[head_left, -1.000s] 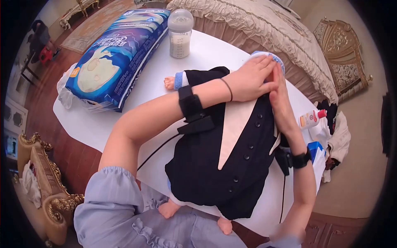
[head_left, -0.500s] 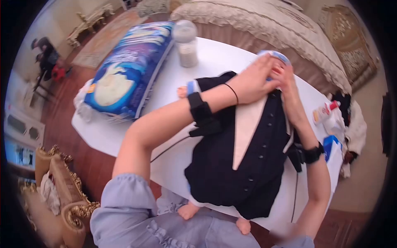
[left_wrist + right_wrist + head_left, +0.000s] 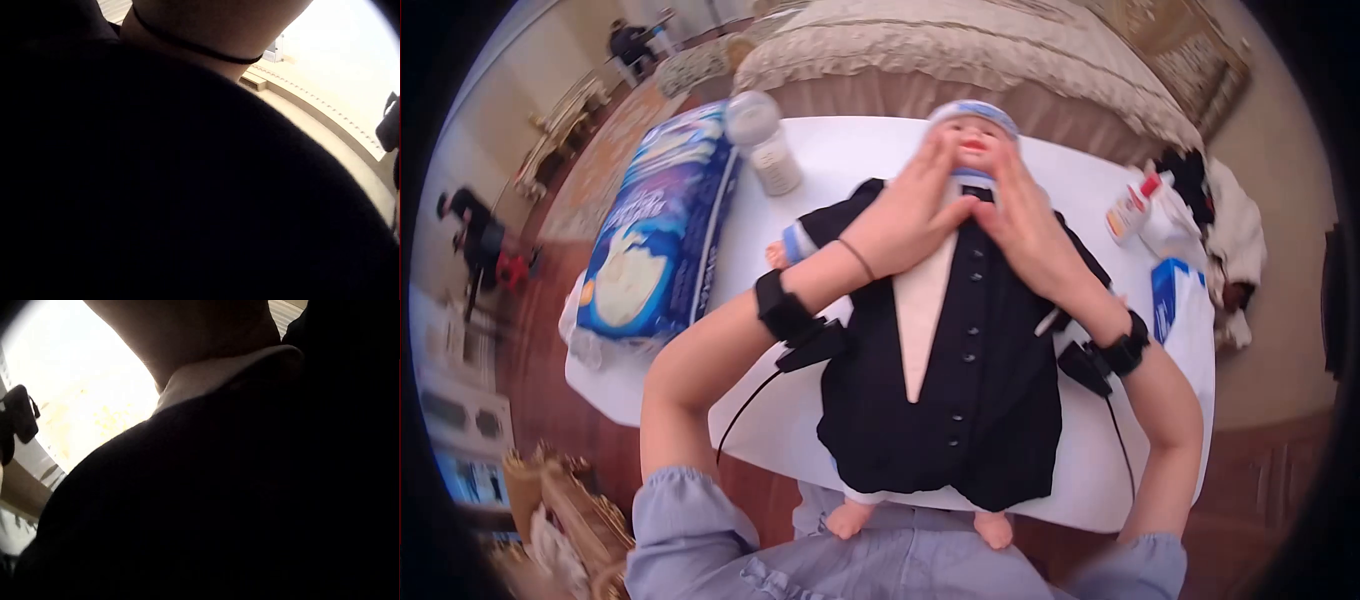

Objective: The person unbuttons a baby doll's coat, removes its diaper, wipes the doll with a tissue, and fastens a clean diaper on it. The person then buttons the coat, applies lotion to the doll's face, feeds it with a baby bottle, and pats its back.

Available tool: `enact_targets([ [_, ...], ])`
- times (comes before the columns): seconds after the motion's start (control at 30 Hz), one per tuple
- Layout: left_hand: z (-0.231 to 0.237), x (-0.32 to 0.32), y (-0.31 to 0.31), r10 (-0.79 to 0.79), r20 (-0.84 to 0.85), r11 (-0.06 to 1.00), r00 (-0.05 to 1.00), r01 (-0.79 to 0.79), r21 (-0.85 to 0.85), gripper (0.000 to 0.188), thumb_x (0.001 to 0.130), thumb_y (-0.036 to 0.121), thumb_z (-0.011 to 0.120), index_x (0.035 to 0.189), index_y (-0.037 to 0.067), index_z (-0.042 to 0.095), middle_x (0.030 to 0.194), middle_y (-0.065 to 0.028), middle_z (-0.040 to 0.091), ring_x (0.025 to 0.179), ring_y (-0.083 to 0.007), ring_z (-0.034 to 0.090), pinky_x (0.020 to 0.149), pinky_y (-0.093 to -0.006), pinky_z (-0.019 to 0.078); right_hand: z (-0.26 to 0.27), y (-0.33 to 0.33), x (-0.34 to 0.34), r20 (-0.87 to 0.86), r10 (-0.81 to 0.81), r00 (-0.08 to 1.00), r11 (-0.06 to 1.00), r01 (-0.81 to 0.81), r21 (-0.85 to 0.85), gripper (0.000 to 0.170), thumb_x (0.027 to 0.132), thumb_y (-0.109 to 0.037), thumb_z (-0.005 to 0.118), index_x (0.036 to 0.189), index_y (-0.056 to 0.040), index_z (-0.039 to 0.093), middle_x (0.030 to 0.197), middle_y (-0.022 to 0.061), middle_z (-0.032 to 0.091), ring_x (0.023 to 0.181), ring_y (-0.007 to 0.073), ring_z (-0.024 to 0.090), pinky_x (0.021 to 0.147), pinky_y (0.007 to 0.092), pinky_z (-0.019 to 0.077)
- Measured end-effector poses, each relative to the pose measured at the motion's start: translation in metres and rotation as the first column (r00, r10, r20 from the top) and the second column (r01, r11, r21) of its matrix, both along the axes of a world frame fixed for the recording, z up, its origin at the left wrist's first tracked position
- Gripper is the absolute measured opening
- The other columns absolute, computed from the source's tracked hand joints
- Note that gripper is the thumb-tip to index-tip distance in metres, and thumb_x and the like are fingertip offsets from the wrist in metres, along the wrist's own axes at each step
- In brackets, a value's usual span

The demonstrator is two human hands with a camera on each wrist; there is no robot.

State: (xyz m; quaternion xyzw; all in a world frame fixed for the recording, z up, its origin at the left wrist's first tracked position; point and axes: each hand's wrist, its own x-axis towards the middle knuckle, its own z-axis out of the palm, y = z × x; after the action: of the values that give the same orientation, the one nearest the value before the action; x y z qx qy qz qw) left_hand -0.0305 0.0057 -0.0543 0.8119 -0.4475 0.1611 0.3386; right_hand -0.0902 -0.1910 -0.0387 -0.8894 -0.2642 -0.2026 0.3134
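Observation:
A baby doll lies on its back on a white table, its feet toward the person. It wears a blue-and-white cap and a black buttoned suit with a long cream lapel. My left hand rests along one side of the doll's neck and cheek, fingers straight. On the other side, my right hand lies the same way, and the two thumbs come close together over the collar. Dark cloth fills most of both wrist views, which hide the fingers.
A blue diaper pack and a milk bottle stand at the left. To the right are a small red-capped bottle and a blue-and-white pack. A bed adjoins the far side. Cables hang from both wrist cameras.
The hands have slid down and apart from over the doll's head, so its face now shows between them. The head view has turned, and the doll appears straighter and more central.

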Motion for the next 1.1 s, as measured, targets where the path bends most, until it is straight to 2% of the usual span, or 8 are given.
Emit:
enact_targets([
  [0.17, 0.009, 0.010, -0.016, 0.019, 0.047, 0.999, 0.999, -0.021, 0.047, 0.062, 0.095, 0.028, 0.052, 0.147, 0.002, 0.032, 0.151, -0.0281, 0.030, 0.141, -0.0420, 0.027, 0.116, -0.0450, 0.0248, -0.013, 0.003, 0.021, 0.227, -0.149, 0.963, 0.987, 0.157, -0.020, 0.075, 0.097, -0.051, 0.046, 0.140, 0.0085, 0.035, 0.144, 0.0304, 0.038, 0.141, 0.0389, 0.029, 0.116, 0.0445, 0.0225],
  [0.23, 0.003, 0.011, -0.011, 0.060, -0.121, 0.998, 0.991, -0.057, 0.033, 0.062, 0.096, 0.033, 0.051, 0.148, 0.005, 0.032, 0.151, -0.0272, 0.031, 0.141, -0.0423, 0.029, 0.115, -0.0454, 0.0252, -0.006, 0.002, 0.017, -0.121, -0.265, 0.957, 0.961, 0.272, 0.047, 0.084, 0.095, -0.058, 0.042, 0.144, 0.0086, 0.028, 0.144, 0.0323, 0.037, 0.141, 0.0389, 0.029, 0.116, 0.0451, 0.0241],
  [0.37, 0.002, -0.004, 0.000, 0.123, -0.156, 0.990, 0.980, -0.111, 0.082, 0.064, 0.096, 0.035, 0.053, 0.148, 0.004, 0.031, 0.151, -0.0263, 0.031, 0.140, -0.0406, 0.030, 0.115, -0.0455, 0.0252, -0.018, 0.003, -0.011, -0.056, -0.323, 0.945, 0.940, 0.313, -0.138, 0.091, 0.094, -0.063, 0.040, 0.147, 0.0082, 0.023, 0.146, 0.0330, 0.034, 0.142, 0.0405, 0.027, 0.115, 0.0462, 0.0251],
  [0.57, 0.008, 0.018, -0.014, 0.005, -0.048, 1.000, 0.999, -0.006, -0.016, 0.066, 0.096, 0.035, 0.053, 0.146, -0.001, 0.032, 0.151, -0.0262, 0.032, 0.140, -0.0379, 0.032, 0.114, -0.0416, 0.0279, -0.005, 0.010, 0.019, 0.178, -0.110, 0.978, 0.991, 0.120, -0.050, 0.082, 0.094, -0.054, 0.048, 0.141, 0.0109, 0.035, 0.148, 0.0290, 0.032, 0.139, 0.0388, 0.031, 0.115, 0.0445, 0.0255],
  [0.7, 0.009, 0.009, -0.003, 0.050, -0.406, 0.997, 0.912, -0.072, -0.038, 0.066, 0.097, 0.037, 0.051, 0.145, -0.003, 0.032, 0.146, -0.0272, 0.038, 0.132, -0.0428, 0.042, 0.110, -0.0425, 0.0343, -0.002, 0.004, 0.011, -0.200, -0.165, 0.966, 0.963, 0.201, 0.179, 0.077, 0.094, -0.057, 0.047, 0.141, 0.0035, 0.037, 0.147, 0.0254, 0.036, 0.140, 0.0371, 0.032, 0.113, 0.0454, 0.0272],
  [0.93, 0.006, 0.008, -0.004, 0.044, 0.234, 0.995, 0.971, -0.063, 0.074, 0.065, 0.097, 0.039, 0.051, 0.145, -0.001, 0.034, 0.149, -0.0272, 0.034, 0.133, -0.0440, 0.039, 0.110, -0.0427, 0.0341, -0.010, 0.013, -0.004, 0.109, -0.197, 0.974, 0.976, 0.206, -0.073, 0.089, 0.091, -0.061, 0.049, 0.143, 0.0091, 0.031, 0.147, 0.0282, 0.035, 0.141, 0.0367, 0.031, 0.116, 0.0447, 0.0224],
  [1.03, 0.003, 0.025, -0.017, 0.044, 0.081, 0.998, 0.996, -0.047, 0.035, 0.064, 0.097, 0.039, 0.051, 0.145, 0.000, 0.035, 0.151, -0.0268, 0.030, 0.135, -0.0431, 0.037, 0.111, -0.0428, 0.0320, -0.012, 0.011, 0.020, 0.228, -0.155, 0.961, 0.985, 0.168, -0.038, 0.087, 0.091, -0.062, 0.049, 0.141, 0.0068, 0.035, 0.146, 0.0284, 0.036, 0.139, 0.0370, 0.034, 0.114, 0.0443, 0.0269],
  [1.1, 0.007, 0.020, -0.014, 0.057, 0.027, 0.998, 0.998, -0.057, 0.023, 0.065, 0.097, 0.040, 0.050, 0.146, 0.001, 0.033, 0.151, -0.0271, 0.030, 0.135, -0.0422, 0.038, 0.112, -0.0439, 0.0308, -0.002, 0.008, 0.020, -0.028, -0.153, 0.988, 0.983, 0.155, 0.095, 0.088, 0.092, -0.063, 0.047, 0.141, 0.0090, 0.034, 0.145, 0.0290, 0.037, 0.136, 0.0391, 0.037, 0.111, 0.0444, 0.0320],
])
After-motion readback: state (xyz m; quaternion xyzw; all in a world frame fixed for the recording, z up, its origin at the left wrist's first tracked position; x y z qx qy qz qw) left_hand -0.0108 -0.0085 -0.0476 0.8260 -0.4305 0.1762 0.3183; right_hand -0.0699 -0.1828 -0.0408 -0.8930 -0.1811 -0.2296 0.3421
